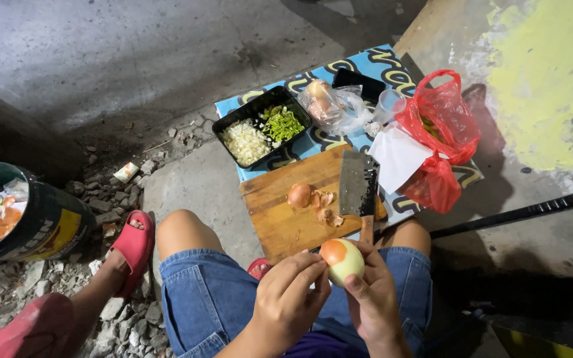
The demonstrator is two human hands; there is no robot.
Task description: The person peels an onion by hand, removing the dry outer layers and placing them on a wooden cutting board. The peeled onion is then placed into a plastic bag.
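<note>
A: Head view, quick pass. Onion (343, 260) is half peeled, pale green-white below, an orange patch of skin on its upper left. It's up in the air over the person's lap, near edge of the cutting board (286, 219) just beyond it.

B: Hands?

A: Right hand (373, 301) cups the onion from below and the side, fingers curled around it. Left hand (290, 295) has thumb and fingertips pressed together at the onion's skin patch, pinching there.

B: On the board?

A: Second onion (299, 195), unpeeled, brown, sits mid-board. Loose skin scraps (326, 207) just right of it. Cleaver (358, 189) lies flat at the board's right edge, wooden handle toward the person.

B: Farther out?

A: Black tray (233, 126) behind the board, white chopped bits on the left, green chopped bits on the right. Clear bag (333, 106) beside the tray, red plastic bags (442, 126) at right with a white sheet (398, 156) against them. All on a blue patterned mat (373, 63) on concrete floor.

B: Left side?

A: Dark bucket (48, 222) with scraps inside, rubble around it, someone's foot in a red sandal (134, 245) close by.
</note>
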